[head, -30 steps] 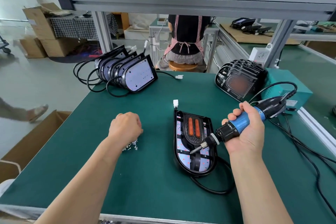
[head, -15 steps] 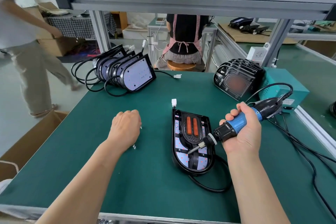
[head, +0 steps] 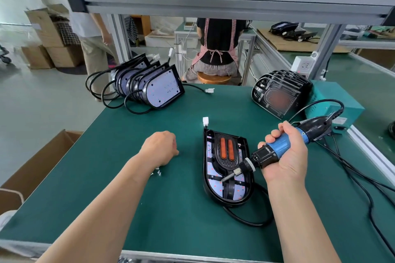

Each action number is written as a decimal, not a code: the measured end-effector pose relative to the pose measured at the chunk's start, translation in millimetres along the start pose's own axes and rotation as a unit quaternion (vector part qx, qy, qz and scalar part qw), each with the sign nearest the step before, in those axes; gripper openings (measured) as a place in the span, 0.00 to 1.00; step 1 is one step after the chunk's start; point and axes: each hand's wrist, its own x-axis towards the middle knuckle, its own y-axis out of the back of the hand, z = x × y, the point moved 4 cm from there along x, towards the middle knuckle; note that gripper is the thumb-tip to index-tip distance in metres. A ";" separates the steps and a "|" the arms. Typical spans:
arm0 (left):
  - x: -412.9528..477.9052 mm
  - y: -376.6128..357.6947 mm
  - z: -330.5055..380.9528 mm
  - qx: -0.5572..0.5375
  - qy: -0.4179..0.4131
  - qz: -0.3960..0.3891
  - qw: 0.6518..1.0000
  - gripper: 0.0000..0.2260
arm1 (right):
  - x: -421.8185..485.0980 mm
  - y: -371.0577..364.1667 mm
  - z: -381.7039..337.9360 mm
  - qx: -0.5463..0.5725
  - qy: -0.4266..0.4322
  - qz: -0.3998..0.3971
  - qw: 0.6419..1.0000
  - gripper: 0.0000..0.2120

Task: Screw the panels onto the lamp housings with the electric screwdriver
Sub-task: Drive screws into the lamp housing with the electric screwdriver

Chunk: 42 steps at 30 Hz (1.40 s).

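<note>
A black lamp housing (head: 210, 190) lies flat at the table's middle, with a black panel (head: 226, 161) bearing two orange strips set in it. My right hand (head: 285, 159) grips the blue-and-black electric screwdriver (head: 280, 146). Its bit slants down-left, and the tip (head: 223, 180) is over the housing's lower half. My left hand (head: 159, 148) hovers left of the housing, knuckles up and fingers curled under, just past a small pile of screws (head: 157, 172). Whether it holds a screw is hidden.
Several lamp housings (head: 159, 88) with coiled cables lean at the back left. A stack of black panels (head: 280, 95) and a teal power box (head: 335, 102) stand back right. Cables (head: 350, 177) trail along the right. A cardboard box (head: 36, 166) sits left; people are behind the bench.
My left hand has shifted slightly forward and right off the screw pile. The screwdriver has barely moved. A person in the background has walked from the left toward the bench.
</note>
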 end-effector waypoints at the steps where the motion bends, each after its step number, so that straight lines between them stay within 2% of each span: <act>1: -0.1 -0.6 0.7 0.006 -0.003 -0.003 1.000 0.07 | -0.4 0.1 -0.5 0.000 0.001 -0.001 1.000 0.07; 6: -5.0 -4.1 -5.4 -0.010 -0.008 0.010 1.000 0.09 | -0.4 1.2 -3.2 0.005 0.003 0.006 1.000 0.08; 11: -10.7 1.8 -5.3 0.001 -0.042 -0.008 0.999 0.02 | -0.8 1.4 -1.7 0.007 -0.001 0.007 1.000 0.07; 15: -15.7 3.2 -5.3 -0.012 -0.046 -0.009 0.999 0.06 | -3.0 -0.5 -1.6 0.010 -0.003 0.002 1.000 0.07; 21: -20.7 4.2 -7.8 -0.023 -0.056 0.002 0.998 0.04 | -5.2 -1.8 -4.5 0.016 -0.002 0.005 1.000 0.08; 27: -25.4 3.8 -13.7 -0.036 -0.085 -0.018 0.996 0.06 | -5.1 -2.3 -6.0 0.018 -0.004 0.007 1.000 0.08; 32: -29.3 -0.2 -8.6 -0.020 -0.096 0.007 0.995 0.06 | -6.7 -6.5 -5.5 0.016 -0.005 0.005 1.000 0.08; 34: -34.5 2.4 -6.3 -0.070 -0.107 0.016 0.992 0.07 | -7.6 -7.7 -6.6 0.017 -0.002 0.010 1.000 0.08; 36: -45.5 7.1 2.2 -0.188 -0.110 0.024 0.976 0.09 | -8.5 -9.5 -8.8 0.021 0.002 0.019 1.000 0.08; 39: -68.7 10.1 27.5 -0.387 -0.129 0.011 0.913 0.08 | -10.5 -13.8 -11.4 0.036 0.002 0.034 0.999 0.08; 42: -85.9 5.0 48.4 -0.508 -0.137 -0.020 0.850 0.09 | -12.4 -18.0 -13.4 0.047 0.001 0.049 0.998 0.08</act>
